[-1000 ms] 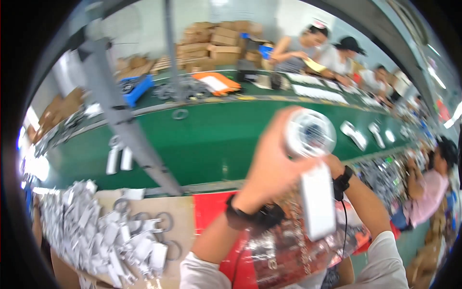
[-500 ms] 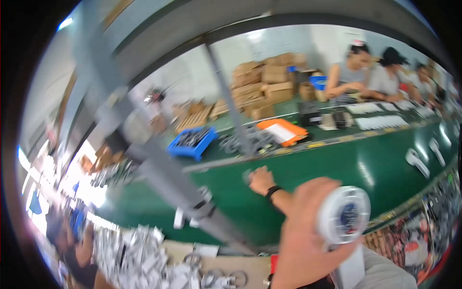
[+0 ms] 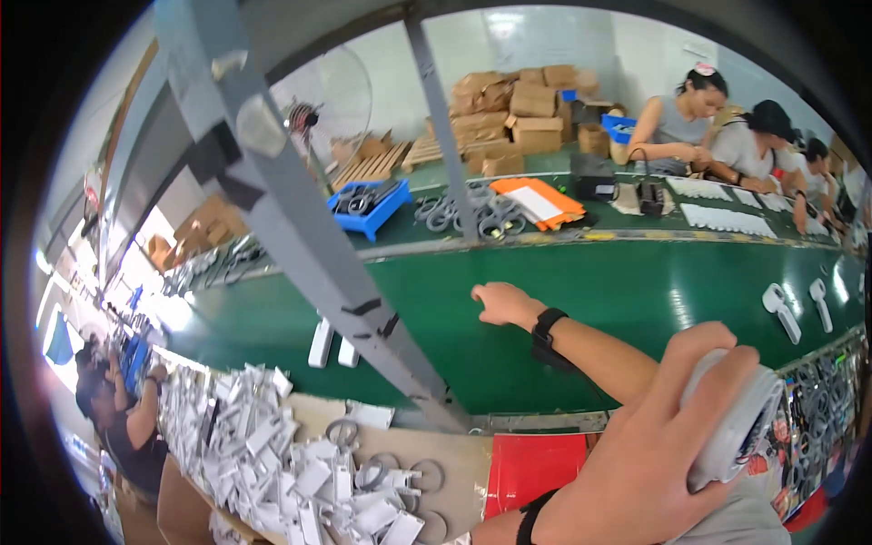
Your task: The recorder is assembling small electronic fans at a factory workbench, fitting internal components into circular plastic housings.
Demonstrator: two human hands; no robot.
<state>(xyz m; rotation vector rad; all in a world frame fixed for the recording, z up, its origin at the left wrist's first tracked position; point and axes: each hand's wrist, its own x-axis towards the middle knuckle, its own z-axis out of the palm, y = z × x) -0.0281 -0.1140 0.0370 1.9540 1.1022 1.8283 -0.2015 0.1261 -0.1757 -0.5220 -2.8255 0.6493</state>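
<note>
My left hand (image 3: 654,436) comes up from the lower edge, close to the camera. Its fingers wrap a white round-headed housing (image 3: 718,436), whose dark, detailed face is turned to the right and mostly hidden. Further out, my right hand (image 3: 504,304) hovers at the middle of a green conveyor belt (image 3: 563,272), black band on its wrist. Its fingers are bent and slightly apart, and nothing shows between them. Two white elongated parts (image 3: 320,343) lie on the belt beside the grey post. Two white round-headed pieces with handles (image 3: 781,311) lie on its right end.
A slanted grey post (image 3: 300,227) crosses before the belt. Below it lie a heap of white plastic parts (image 3: 272,454), grey rings (image 3: 427,474) and a red sheet (image 3: 536,468). Beyond are a blue bin (image 3: 371,211), orange packets (image 3: 542,202) and several co-workers (image 3: 681,127). Another person (image 3: 127,427) is at left.
The view has shifted. My left hand has gone right and turned the housing's face away from me. A pale blur at my right fingertips is gone, and that hand's fingers look looser.
</note>
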